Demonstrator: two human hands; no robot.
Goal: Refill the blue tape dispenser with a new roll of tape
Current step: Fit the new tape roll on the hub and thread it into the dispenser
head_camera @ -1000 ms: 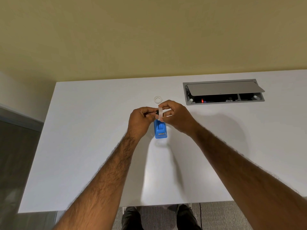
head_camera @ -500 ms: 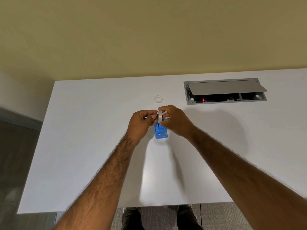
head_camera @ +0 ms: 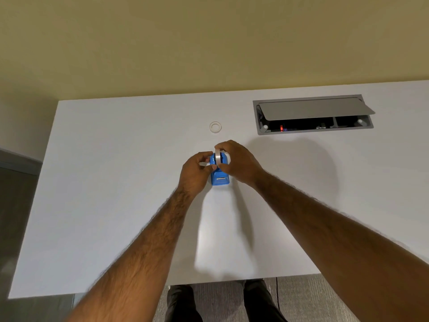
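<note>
Two hands clamp the tape roll (head_camera: 217, 156), upright at the dispenser's (head_camera: 220, 179) far end, mid-table (head_camera: 116, 182). Left hand (head_camera: 197, 169) grip at roll's 9 o'clock, right hand (head_camera: 239, 163) at 3. Empty ring (head_camera: 215, 127) lies apart at 12.

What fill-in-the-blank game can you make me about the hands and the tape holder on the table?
1. The tape dispenser standing on the table is coloured ____.
2. The left hand and the right hand both hold a roll of ____ over the dispenser.
3. Beyond the hands lies ____ small white ring, all alone.
4. The grey lid of the box set into the table is ____.

Missing words: blue, tape, one, open.
</note>
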